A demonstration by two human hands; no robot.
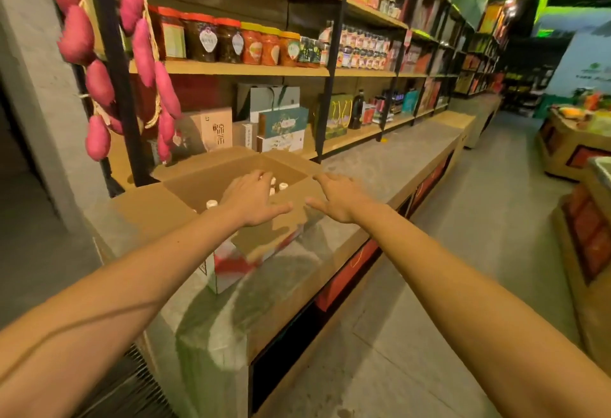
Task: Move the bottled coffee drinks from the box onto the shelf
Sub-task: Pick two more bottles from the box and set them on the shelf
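An open cardboard box [198,189] stands on a grey counter [380,169], its flaps folded outward. Inside it I see the white caps of several bottled coffee drinks [211,203], most hidden by the walls and by my arm. My left hand [253,201] reaches over the box opening with fingers spread, the fingertips down among the caps; I cannot see whether it holds one. My right hand [337,197] hovers just right of the box, fingers straight, holding nothing. The wooden shelf [350,138] runs behind the counter.
Gift boxes [281,129] and a tea carton [216,129] stand on the low shelf right behind the box. Jars [228,40] fill the shelf above. Strings of pink sweet potatoes [99,83] hang at the left. A display stand [575,139] lies across the aisle.
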